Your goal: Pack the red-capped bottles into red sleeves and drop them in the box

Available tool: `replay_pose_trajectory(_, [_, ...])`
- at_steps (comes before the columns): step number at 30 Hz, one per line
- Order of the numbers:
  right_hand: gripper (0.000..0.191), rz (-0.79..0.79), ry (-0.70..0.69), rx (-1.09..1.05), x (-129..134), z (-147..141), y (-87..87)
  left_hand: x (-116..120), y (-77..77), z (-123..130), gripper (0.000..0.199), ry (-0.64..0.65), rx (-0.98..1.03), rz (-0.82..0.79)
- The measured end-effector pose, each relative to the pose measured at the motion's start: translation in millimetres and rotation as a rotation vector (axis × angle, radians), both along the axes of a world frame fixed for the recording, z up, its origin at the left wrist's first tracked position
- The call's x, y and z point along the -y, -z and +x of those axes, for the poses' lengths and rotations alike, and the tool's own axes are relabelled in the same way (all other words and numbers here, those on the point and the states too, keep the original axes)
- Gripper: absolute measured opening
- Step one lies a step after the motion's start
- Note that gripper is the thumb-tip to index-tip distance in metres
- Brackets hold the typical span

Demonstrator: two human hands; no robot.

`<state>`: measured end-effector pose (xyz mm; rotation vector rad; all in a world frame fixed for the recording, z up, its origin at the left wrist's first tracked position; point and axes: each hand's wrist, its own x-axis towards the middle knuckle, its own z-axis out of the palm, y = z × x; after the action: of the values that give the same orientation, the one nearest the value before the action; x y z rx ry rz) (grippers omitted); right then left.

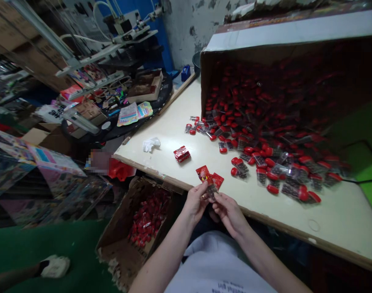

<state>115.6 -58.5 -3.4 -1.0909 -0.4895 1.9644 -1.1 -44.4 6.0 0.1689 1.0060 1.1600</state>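
Note:
At the table's front edge, my left hand [195, 202] and my right hand [230, 211] pinch a small clear packet [212, 191] with dark contents between them. Its upper end is partly covered by the left fingers. Just beyond the fingertips are small red printed cards [218, 180]; whether one is joined to the packet I cannot tell. A stack of red printed cards [181, 154] lies to the left on the white table [170, 126]. To the right, loose red-capped packets [240, 169] with dark contents spill across the tabletop.
A large carton [205, 89] on its side holds many red-capped packets. Below the table edge, an open cardboard box [112, 240] contains red packets [152, 215]. Crumpled tissue [151, 144] lies at left. A machine [112, 44] stands behind; a person's shoe [55, 266] shows lower left.

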Motion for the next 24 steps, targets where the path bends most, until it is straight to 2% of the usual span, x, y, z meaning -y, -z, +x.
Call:
replay_pose_trajectory(2, [0.023, 0.093, -0.006, 0.118, 0, -1, 1.1, 0, 1.0, 0, 0.032, -0.024, -0.029, 0.000])
replay_pose_trajectory(6, [0.027, 0.384, -0.005, 0.543, 4, -3, 1.6, 3, 3.7, 2, 0.028, -0.113, -0.094, -0.032])
replay_pose_trajectory(8, [0.029, 0.451, 0.000, 0.650, 4, -3, 1.7, 4, 4.3, 1, 0.028, -0.130, -0.109, -0.041])
replay_pose_trajectory(13, [0.030, 0.369, -0.078, 0.457, 0, -5, 7.0, 6, 2.6, -4, 0.034, -0.077, -0.049, -0.041])
replay_pose_trajectory(19, [0.039, 0.336, -0.131, 0.429, 3, -6, 14.5, 3, -2.3, -9, 0.042, -0.107, -0.047, -0.044])
replay_pose_trajectory(21, [0.045, 0.412, -0.143, 0.449, 2, -2, 17.3, 2, -3.1, -11, 0.043, -0.125, -0.052, -0.045])
replay_pose_trajectory(24, [0.049, 0.608, -0.204, 0.563, -6, 6, 21.6, 1, -4.2, -15, 0.044, -0.130, -0.042, -0.061])
